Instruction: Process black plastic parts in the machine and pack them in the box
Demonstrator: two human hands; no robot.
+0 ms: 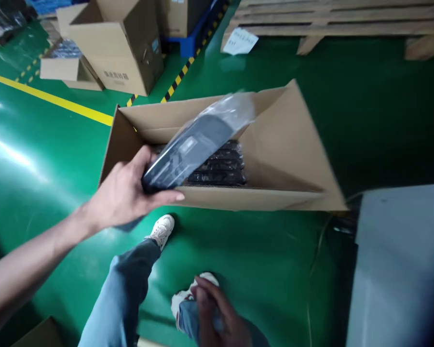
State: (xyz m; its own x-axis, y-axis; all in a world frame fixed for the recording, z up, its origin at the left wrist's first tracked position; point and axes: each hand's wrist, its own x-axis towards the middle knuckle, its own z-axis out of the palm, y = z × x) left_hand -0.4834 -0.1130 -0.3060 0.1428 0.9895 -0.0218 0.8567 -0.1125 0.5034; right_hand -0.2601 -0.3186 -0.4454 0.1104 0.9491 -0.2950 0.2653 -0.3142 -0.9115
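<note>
My left hand [126, 190] is closed round the lower end of a dark flat part in a clear plastic bag [193, 149]. A small pale label shows on it, and the loose end of the bag points up and right. This bagged part is tilted above an open cardboard box [238, 198]. Inside the box lies a row of similar black bagged parts [220, 166], partly covered by the held one. Low in the picture, my right hand [217, 313] is slightly blurred, with its fingers stretched out and apart and nothing visible in them.
Another open carton [104, 53] stands at the back left beside a blue pallet [193, 41]. A wooden pallet [318, 21] with a paper sheet [240, 41] lies at the back. To the right is a grey cabinet-like surface [401, 260]. Yellow tape [58, 101] marks the green floor.
</note>
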